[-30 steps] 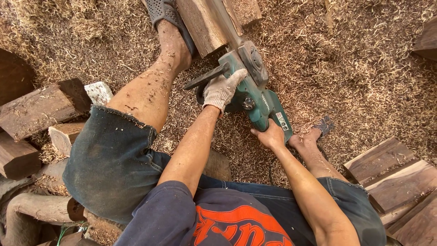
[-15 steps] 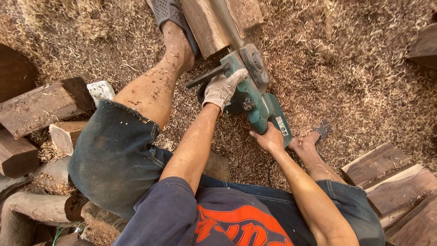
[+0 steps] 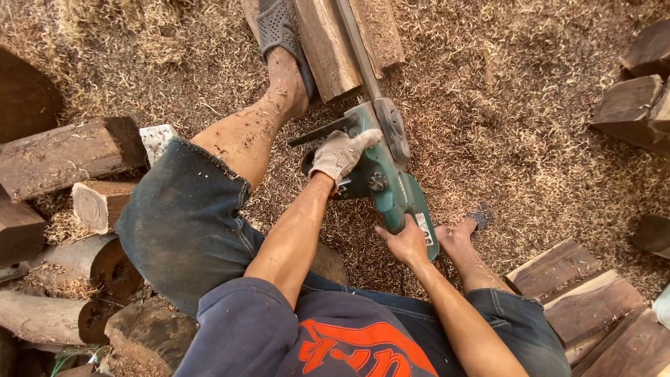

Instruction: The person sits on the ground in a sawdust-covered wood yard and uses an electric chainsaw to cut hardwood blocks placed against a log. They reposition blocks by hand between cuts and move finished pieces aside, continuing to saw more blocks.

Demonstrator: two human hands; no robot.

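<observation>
Your gloved left hand (image 3: 340, 155) and bare right hand (image 3: 405, 242) grasp the chainsaw (image 3: 382, 167); its bar lies along the log (image 3: 328, 42), the lengthwise cut apparently unfinished.

one green chainsaw (image 3: 382, 178), one log (image 3: 333, 42) under it, one glove (image 3: 340, 153), two sandals (image 3: 278, 28)

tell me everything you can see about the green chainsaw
The chainsaw has a dark green plastic-looking body with a grey side cover and a black front handle. Its long grey bar points away from the person and lies along the log, seemingly in a cut. The gloved left hand grips the front handle; the bare right hand holds the rear grip. It sits low over the sawdust-covered ground, between the person's legs. A foot in a grey sandal braces the log beside the bar.
</observation>
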